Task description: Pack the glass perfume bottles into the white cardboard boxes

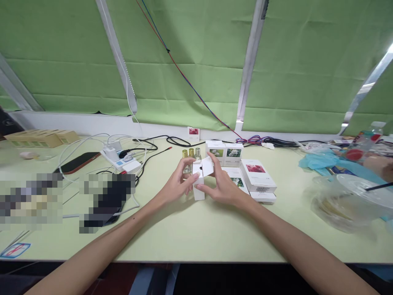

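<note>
Between my two hands is a small white box (199, 192), upright, its top flap (207, 166) raised. My left hand (181, 178) grips the box from the left, thumb near its top edge. My right hand (223, 184) holds it from the right, with fingers at the flap and the thumb on the side. A small dark spot shows at the opening; what is inside I cannot make out. Just behind my left fingers stand glass bottles with gold caps (188, 153) and one with a silver cap (198, 151), partly hidden.
Flower-printed white boxes (257, 174) stand and lie right of my hands; another small box (193, 133) leans at the back. A power strip (121, 157) with tangled cables and phones lies left. A lidded plastic bowl (353, 200) and blue bag (321, 162) are right.
</note>
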Motion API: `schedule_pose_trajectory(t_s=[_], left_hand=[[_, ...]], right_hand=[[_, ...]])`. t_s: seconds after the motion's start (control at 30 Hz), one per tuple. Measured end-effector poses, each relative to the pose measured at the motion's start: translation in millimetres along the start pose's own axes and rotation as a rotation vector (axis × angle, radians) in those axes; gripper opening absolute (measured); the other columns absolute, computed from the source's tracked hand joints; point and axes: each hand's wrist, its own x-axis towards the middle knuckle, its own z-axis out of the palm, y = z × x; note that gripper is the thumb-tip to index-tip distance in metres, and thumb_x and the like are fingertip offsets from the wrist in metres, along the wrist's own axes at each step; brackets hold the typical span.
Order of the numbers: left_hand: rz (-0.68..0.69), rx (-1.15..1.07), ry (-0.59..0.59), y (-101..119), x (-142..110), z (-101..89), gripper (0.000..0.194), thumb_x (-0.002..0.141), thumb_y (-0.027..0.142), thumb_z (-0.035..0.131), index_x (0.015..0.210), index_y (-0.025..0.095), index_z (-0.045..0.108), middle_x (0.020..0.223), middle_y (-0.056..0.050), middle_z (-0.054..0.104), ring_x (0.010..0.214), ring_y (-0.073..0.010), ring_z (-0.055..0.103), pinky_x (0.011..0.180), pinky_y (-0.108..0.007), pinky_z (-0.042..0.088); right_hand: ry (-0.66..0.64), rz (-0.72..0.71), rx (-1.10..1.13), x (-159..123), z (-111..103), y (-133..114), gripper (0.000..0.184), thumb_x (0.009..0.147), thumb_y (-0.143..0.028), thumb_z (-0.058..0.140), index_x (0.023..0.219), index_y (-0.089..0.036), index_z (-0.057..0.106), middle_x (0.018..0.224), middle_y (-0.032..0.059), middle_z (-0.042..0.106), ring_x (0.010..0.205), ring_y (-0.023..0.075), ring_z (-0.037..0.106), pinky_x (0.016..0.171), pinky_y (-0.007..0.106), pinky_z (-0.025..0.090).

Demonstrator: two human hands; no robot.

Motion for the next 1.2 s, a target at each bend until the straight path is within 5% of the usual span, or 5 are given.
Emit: schedule_pose_trajectory(t_s=[0.17,0.3,0.8,1.0,1.2], left_hand=[[-0.031,0.031,-0.003,-2,-1,-0.1,0.046,0.097,0.053,0.057,0.132,0.029,0.04,0.093,0.001,0.061,0.053,-0.0086,0.054,0.054,-0.025,0.047],[-0.033,0.037,0.01,-1,-1,0.7,0.046,0.097,0.053,0.057,0.132,0.028,0.041,0.082,0.004,0.057,0.053,-0.0101,0.054,0.053,-0.025,0.045],[-0.025,0.006,-0.002,-2,1,0.2,0.044,0.097,0.051,0.055,0.131,0.027,0.042,0.078,0.005,0.055,0.052,-0.0113,0.053,0.053,-0.027,0.045],[-0.036,0.02,0.013,0,0,0.1,0.043,0.096,0.053,0.057,0.128,0.027,0.044,0.08,0.004,0.058,0.05,-0.0114,0.054,0.055,-0.028,0.048],[-0.032,0.003,0.027,7,0,3.3,0.047,0.092,0.055,0.062,0.127,0.027,0.047,0.089,0.001,0.06,0.053,-0.0105,0.055,0.051,-0.026,0.047]], right_hand=[[-0.005,0.005,0.006,0,-1,-2,0.099,0.091,-0.04,0.069,0.162,-0.027,0.001,0.117,0.0096,0.068,0.103,0.0304,0.069,0.095,0.054,0.054],[-0.01,0.014,0.0,-1,-1,-2,0.099,0.091,-0.04,0.068,0.162,-0.027,0.001,0.117,0.0094,0.068,0.102,0.0298,0.068,0.097,0.055,0.053],[0.027,-0.048,0.007,-1,2,-5,0.097,0.093,-0.038,0.067,0.162,-0.026,0.0,0.132,0.0132,0.062,0.118,0.0298,0.064,0.106,0.056,0.05],[0.139,-0.18,-0.041,2,8,6,0.095,0.089,-0.041,0.073,0.159,-0.026,0.01,0.16,0.0187,0.033,0.144,0.0315,0.044,0.118,0.056,0.042],[0.185,-0.263,-0.08,4,7,6,0.085,0.089,-0.035,0.073,0.155,-0.028,0.021,0.157,0.0172,0.033,0.15,0.0306,0.034,0.118,0.055,0.043]])
